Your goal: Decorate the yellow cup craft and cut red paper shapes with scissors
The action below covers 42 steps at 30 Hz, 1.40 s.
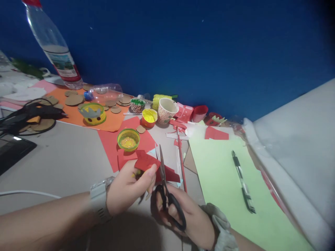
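Observation:
My left hand (pixel 132 190) pinches a piece of red paper (pixel 147 162) between thumb and fingers. In my right hand (pixel 187 212) is a pair of black-handled scissors (pixel 164 174), its blades pointing away from me and slightly apart. The blades stand just right of the red paper's edge; whether they touch it I cannot tell. Beyond my left hand, a green and yellow cup (pixel 128 140) rests on a red sheet (pixel 107 146). More red paper lies beneath and behind the blades.
A green sheet (pixel 217 174) bearing a pen (pixel 242 181) lies at right. Farther back are a patterned paper cup (pixel 166 111), a yellow crowned cup (pixel 94 115), cardboard discs (pixel 74 100) and a tall bottle (pixel 56 52). A black glue gun (pixel 36 113) lies at left, before the blue wall (pixel 209 52).

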Each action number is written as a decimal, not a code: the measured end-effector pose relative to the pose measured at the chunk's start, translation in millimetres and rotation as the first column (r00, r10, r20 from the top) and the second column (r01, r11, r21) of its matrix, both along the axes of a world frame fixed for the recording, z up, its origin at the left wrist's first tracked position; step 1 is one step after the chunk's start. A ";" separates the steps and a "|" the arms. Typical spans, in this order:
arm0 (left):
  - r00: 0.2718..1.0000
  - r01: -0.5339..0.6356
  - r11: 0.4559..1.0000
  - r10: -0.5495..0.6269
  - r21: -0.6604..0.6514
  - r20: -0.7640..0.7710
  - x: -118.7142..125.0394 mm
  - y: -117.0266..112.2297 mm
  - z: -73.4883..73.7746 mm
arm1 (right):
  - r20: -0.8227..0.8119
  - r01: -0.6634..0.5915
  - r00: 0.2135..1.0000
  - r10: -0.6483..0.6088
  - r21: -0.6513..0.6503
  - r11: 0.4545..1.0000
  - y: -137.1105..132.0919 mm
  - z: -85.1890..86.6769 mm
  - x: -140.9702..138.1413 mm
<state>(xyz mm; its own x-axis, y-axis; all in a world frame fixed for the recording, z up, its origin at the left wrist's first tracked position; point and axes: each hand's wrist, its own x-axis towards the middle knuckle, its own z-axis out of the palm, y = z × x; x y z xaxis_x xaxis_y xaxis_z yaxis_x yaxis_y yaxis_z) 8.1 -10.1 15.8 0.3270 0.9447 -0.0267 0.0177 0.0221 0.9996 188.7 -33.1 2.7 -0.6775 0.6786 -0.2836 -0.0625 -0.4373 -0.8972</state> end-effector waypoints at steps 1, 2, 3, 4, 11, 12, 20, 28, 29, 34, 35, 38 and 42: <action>1.000 0.006 1.000 -0.006 -0.001 0.003 -0.2 0.1 0.4 | -0.002 0.005 1.000 -0.005 -0.003 1.000 -0.3 -0.2 -0.2; 1.000 0.011 1.000 -0.011 -0.003 0.010 -0.3 0.1 1.0 | -0.002 0.009 1.000 -0.009 -0.004 1.000 -0.5 -0.2 -0.5; 1.000 0.017 1.000 -0.017 -0.004 0.018 -0.4 0.2 1.6 | -0.001 0.011 1.000 -0.011 -0.004 1.000 -0.6 0.0 -0.7; 0.999 0.021 1.000 -0.021 -0.007 0.024 -0.3 0.3 2.2 | 0.002 0.013 1.000 -0.013 -0.006 1.000 -0.7 0.4 -0.9; 1.000 -0.001 0.998 0.002 -0.060 0.016 0.5 0.8 -2.4 | -0.004 0.005 1.000 -0.005 -0.017 1.000 0.1 -0.1 0.0; 1.000 -0.003 0.996 0.004 -0.085 0.009 0.0 0.7 -4.0 | -0.006 0.005 1.000 -0.005 -0.011 1.000 0.0 -0.8 0.3; 0.993 -0.115 0.983 0.117 -0.145 0.004 0.0 -1.3 -6.4 | 0.007 -0.004 1.000 0.004 0.006 1.000 -2.2 -5.3 1.1; 0.976 -0.177 0.969 0.195 -0.170 0.095 2.9 1.9 -3.0 | 0.050 -0.048 0.998 0.046 0.041 0.998 -1.3 -3.5 2.9; 0.975 -0.180 0.969 0.198 -0.168 0.098 2.4 2.3 -3.2 | 0.058 -0.050 0.997 0.048 0.043 0.998 -1.0 -2.9 3.0; 0.969 -0.178 0.975 0.197 -0.130 0.148 1.2 3.8 -5.0 | 0.099 -0.072 0.993 0.067 0.043 0.996 0.8 -0.3 3.1; 0.967 -0.178 0.976 0.197 -0.123 0.160 1.2 3.9 -5.5 | 0.107 -0.081 0.991 0.076 0.042 0.996 1.1 -0.1 3.3; 0.961 -0.182 0.975 0.204 -0.127 0.189 1.0 4.2 -7.3 | 0.130 -0.108 0.986 0.102 0.047 0.993 1.6 -0.2 3.7; 0.958 -0.187 0.975 0.209 -0.124 0.199 0.6 4.4 -8.1 | 0.150 -0.130 0.981 0.120 0.062 0.990 1.3 -1.1 4.3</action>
